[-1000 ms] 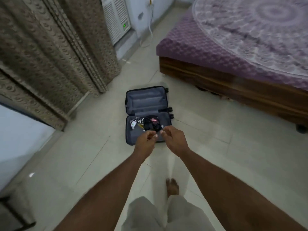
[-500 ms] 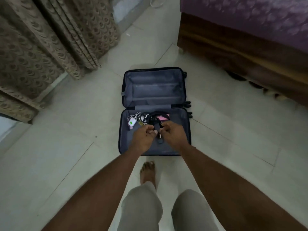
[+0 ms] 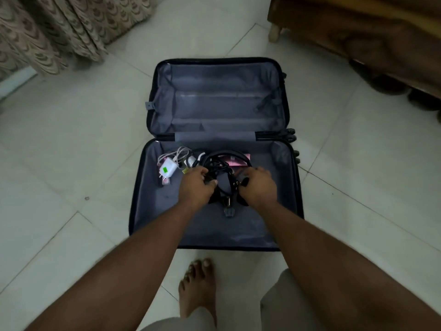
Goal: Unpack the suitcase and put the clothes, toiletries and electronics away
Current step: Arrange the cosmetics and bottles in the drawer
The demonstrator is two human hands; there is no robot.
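Observation:
A dark suitcase point(image 3: 284, 211) lies wide open on the tiled floor, grey lining showing in both halves. In the near half sits a tangle of black cables point(image 3: 220, 164) with a plug hanging toward me. My left hand point(image 3: 196, 186) grips the cables on their left side, and my right hand point(image 3: 257, 188) grips them on the right. Left of the tangle lies a white charger point(image 3: 168, 169) with a green sticker and white cords. A pink packet point(image 3: 235, 161) peeks out behind the black cables. The far half holds nothing.
Patterned curtains point(image 3: 55, 27) hang at the top left. A dark wooden bed frame point(image 3: 372, 37) runs along the top right, close to the suitcase wheels point(image 3: 290, 134). My bare foot point(image 3: 198, 287) stands just in front of the suitcase.
I have walked up to the suitcase and bent over it. Both hands came down from mid-air into the near half and took hold of the black cables.

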